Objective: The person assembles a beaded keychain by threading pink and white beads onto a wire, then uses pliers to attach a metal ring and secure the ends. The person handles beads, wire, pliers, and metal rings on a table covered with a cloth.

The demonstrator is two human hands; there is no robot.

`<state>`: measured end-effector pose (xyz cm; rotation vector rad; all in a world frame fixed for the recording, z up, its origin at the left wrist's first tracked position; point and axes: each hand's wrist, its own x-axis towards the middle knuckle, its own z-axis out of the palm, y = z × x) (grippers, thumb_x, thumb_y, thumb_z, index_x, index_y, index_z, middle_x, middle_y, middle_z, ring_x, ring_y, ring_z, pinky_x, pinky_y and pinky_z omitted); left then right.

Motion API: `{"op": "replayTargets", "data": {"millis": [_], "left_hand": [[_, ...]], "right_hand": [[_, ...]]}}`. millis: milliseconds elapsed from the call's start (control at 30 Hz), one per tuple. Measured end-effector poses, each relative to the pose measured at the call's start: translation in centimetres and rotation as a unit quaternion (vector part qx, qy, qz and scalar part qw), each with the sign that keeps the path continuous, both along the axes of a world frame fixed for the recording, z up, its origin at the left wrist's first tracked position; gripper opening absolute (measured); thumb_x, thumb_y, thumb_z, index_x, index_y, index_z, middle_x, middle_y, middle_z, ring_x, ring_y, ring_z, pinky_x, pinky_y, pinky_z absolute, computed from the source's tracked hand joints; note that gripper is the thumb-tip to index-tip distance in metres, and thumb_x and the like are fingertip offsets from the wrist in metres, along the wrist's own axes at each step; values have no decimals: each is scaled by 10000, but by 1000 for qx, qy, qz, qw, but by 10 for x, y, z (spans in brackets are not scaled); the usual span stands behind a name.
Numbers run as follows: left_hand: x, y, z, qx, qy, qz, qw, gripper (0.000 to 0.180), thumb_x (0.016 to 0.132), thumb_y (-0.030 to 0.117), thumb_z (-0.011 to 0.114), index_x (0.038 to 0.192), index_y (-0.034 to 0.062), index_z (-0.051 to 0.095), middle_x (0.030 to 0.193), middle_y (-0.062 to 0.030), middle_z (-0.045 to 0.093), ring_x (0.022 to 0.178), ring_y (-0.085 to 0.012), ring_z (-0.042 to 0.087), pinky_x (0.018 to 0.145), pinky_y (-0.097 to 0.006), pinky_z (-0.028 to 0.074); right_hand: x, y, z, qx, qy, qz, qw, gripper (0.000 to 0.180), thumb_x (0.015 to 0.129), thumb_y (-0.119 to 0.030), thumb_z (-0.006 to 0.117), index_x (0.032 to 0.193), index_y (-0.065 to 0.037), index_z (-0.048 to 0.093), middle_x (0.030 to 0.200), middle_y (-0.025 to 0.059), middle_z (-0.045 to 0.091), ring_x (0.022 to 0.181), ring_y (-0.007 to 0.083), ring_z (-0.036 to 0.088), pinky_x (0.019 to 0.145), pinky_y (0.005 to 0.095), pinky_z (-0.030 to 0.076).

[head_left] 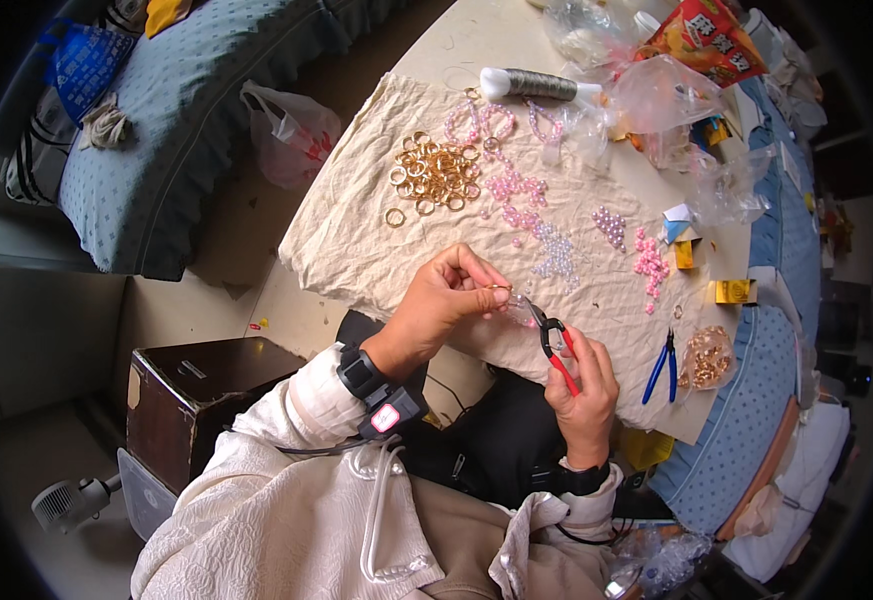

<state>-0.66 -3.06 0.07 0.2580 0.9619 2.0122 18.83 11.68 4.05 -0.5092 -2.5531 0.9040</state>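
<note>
Between the thumb and fingertips of my left hand (444, 302) is a gold ring (497, 288), mostly covered by the fingers. My right hand (586, 388) grips pliers with red and black handles (553, 345). Their jaws point up and left, close to the left fingertips, where some small clear and pink beads (522, 312) show; whether the jaws touch them I cannot tell. Beyond my hands, a pile of gold rings (434, 172) lies on a cream cloth (356, 250). Right of it are loose pink beads (518, 188), clear beads (556, 255) and lilac beads (609, 228).
Blue-handled pliers (662, 368) and a bag of gold findings (708, 358) lie at the right. A wire spool (528, 84), beaded loops (478, 122) and plastic bags (661, 95) are at the back. A dark wooden box (206, 395) stands on my left.
</note>
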Motion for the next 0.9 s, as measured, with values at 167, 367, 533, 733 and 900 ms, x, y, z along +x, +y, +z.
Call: {"op": "replayTargets", "data": {"millis": [167,367,533,733,900], "left_hand": [[-2,-3,-2,19,-36,-30,999,205,921,-20,748,934,55,558,1061,-160,702,900,-162,686,811,-276,549],[-5,-4,-2,44,-101,-57,992,133,936,-50,667,963,47,580,1121,-184,701,940,-183,704,858,-276,556],[-5,-4,-5,41,-123,-66,989,133,939,-54,674,994,40,599,1122,-175,702,951,-184,715,847,-266,565],[-6,-4,-8,25,-110,-77,991,135,957,-37,699,996,48,602,1101,-146,708,941,-172,725,821,-248,574],[-6,-4,-5,29,-93,-81,992,134,970,-11,706,985,57,592,1059,-115,717,916,-156,722,804,-250,571]], "right_hand": [[0,1,0,8,-7,2,1000,460,904,-207,717,1316,-12,651,1032,152,668,909,327,697,769,428,574],[0,1,-1,4,-6,0,1000,453,913,-217,708,1313,-11,653,1032,149,666,905,321,695,749,421,573],[-1,0,-2,-11,-3,-3,1000,450,924,-228,700,1316,-13,654,1033,142,662,894,299,692,690,390,570],[0,-1,0,-12,-3,-3,1000,451,920,-222,703,1317,-14,654,1023,142,659,894,300,691,690,389,569],[1,-1,3,-3,-14,-2,1000,456,908,-212,708,1314,-12,654,1021,147,661,899,315,691,748,420,571]]}}
